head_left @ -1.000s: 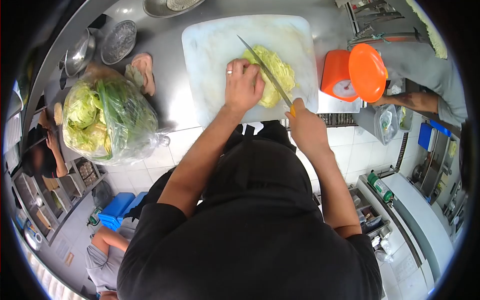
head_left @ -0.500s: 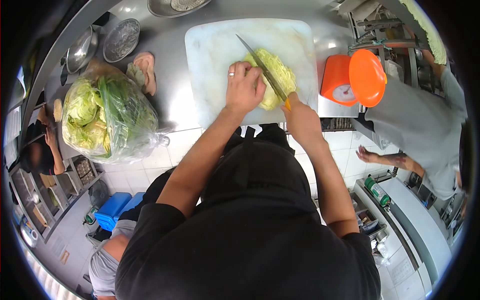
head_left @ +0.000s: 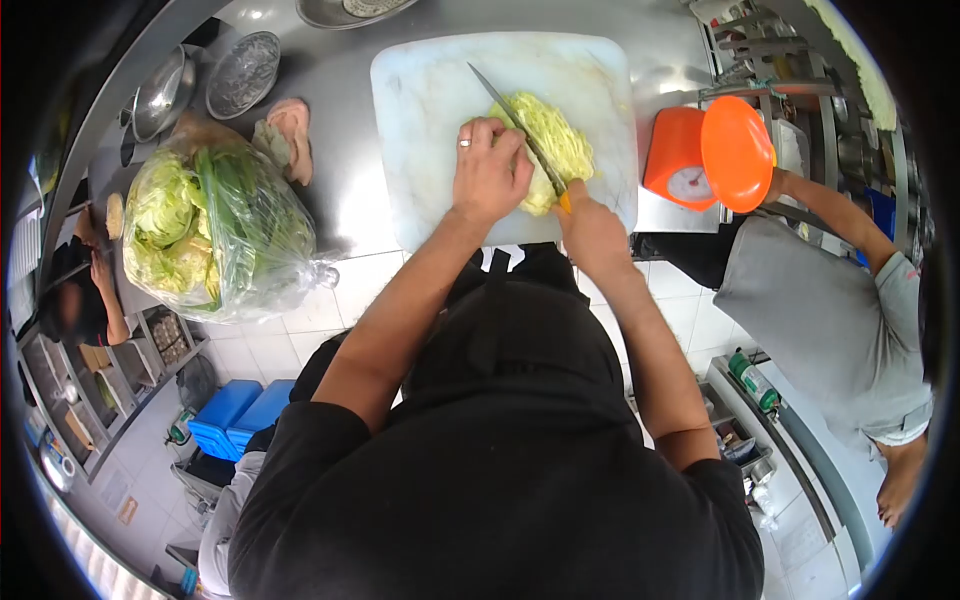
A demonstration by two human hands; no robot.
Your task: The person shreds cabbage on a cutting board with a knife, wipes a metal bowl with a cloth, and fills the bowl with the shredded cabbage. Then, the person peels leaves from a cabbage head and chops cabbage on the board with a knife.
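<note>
Shredded lettuce (head_left: 560, 135) lies in a heap on a white cutting board (head_left: 425, 100). My right hand (head_left: 595, 232) is wrapped round the yellow handle of a knife (head_left: 518, 120), whose long blade points up and to the left across the lettuce. Just left of the blade, my left hand (head_left: 490, 172), with a ring on one finger, has its fingers curled and pressed on the lettuce's left part. The palm side of that hand is hidden.
Left of the board, a clear bag of greens (head_left: 215, 225) sits near a pinkish cloth (head_left: 290, 135) and metal bowls (head_left: 243, 75). An orange scale (head_left: 675, 155) stands to the right. A co-worker in grey (head_left: 820, 300) is beyond it; another person (head_left: 95, 300) is far left.
My right hand and the knife have shifted slightly left over the lettuce. My left hand has hardly moved. The co-worker at right has moved further into view, with an arm reaching behind the scale.
</note>
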